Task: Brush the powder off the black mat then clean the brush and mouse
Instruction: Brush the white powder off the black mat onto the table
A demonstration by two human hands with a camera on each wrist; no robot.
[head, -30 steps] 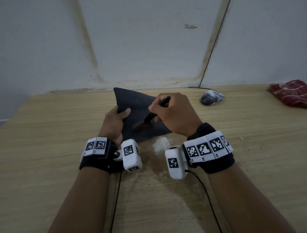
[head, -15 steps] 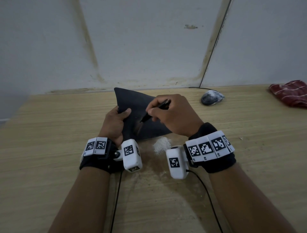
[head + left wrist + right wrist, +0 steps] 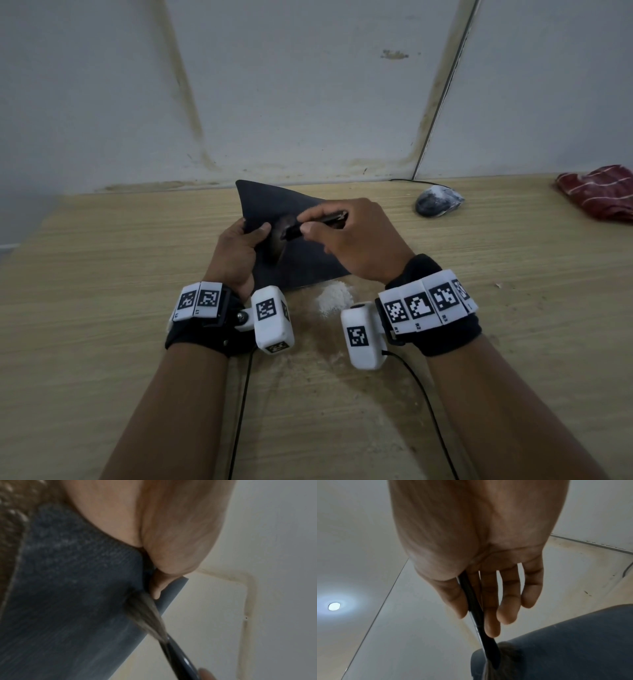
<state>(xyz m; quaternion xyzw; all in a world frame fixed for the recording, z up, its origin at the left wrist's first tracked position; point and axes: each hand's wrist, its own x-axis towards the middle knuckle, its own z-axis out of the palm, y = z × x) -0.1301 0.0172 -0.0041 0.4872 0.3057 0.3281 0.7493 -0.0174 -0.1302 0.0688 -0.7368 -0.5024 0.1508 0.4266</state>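
**Brushing a tilted black mat over a wooden table**

A person's left hand [image 3: 236,253] grasps the left edge of a black mat [image 3: 301,267], thumb on top, holding it tilted so its far corner lifts toward the wall while its near edge rests on the table [image 3: 102,308]. The right hand [image 3: 356,240] pinches a black-handled brush [image 3: 308,228] between thumb and fingers; the bristles press against the mat just beside the left thumb. In the left wrist view the bristles [image 3: 149,615] fan out against the mat's surface. A small heap of white powder [image 3: 334,298] lies on the table just below the mat's near edge, between the two wrists. A powder-dusted mouse [image 3: 438,204] sits near the table's far edge, to the right of the mat. A red striped cloth [image 3: 599,195] lies at the far right corner.
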